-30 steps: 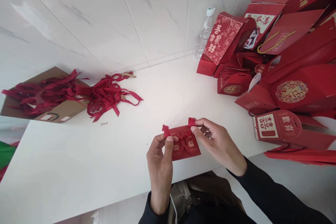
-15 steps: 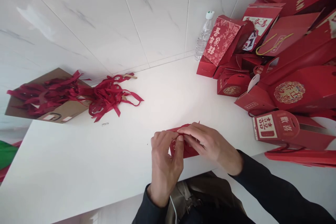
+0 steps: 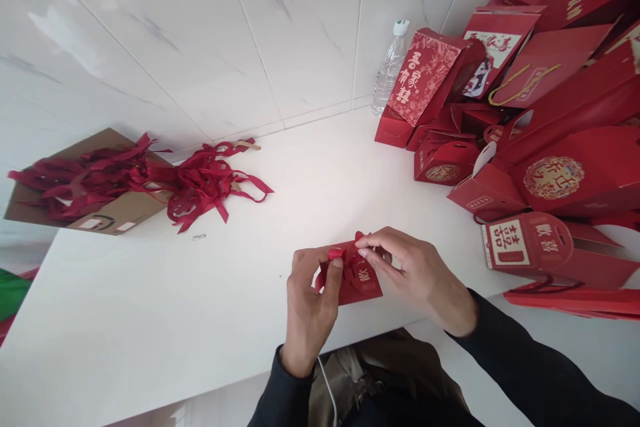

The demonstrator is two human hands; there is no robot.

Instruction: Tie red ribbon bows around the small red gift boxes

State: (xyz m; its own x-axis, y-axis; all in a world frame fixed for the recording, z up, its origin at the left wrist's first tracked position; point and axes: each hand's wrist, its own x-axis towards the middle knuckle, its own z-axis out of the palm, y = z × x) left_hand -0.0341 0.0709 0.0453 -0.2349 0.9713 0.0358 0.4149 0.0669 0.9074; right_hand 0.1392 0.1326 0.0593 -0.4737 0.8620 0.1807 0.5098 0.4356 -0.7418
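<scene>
A small red gift box (image 3: 357, 281) with pale lettering rests near the front edge of the white table (image 3: 150, 307). My left hand (image 3: 310, 303) pinches a red ribbon end (image 3: 334, 254) at the box's top left. My right hand (image 3: 413, 270) pinches the other ribbon end at the top middle of the box. Both hands have their fingers closed on the ribbon, close together above the box.
A cardboard box (image 3: 107, 213) spilling dark red ribbons (image 3: 200, 183) lies at the far left. A heap of red gift boxes and bags (image 3: 540, 120) fills the right side. A clear plastic bottle (image 3: 389, 70) stands against the tiled wall.
A second ago my hands held the two ribbon ends apart. They came together over the box, and now they have parted a little with the ends still pinched.
</scene>
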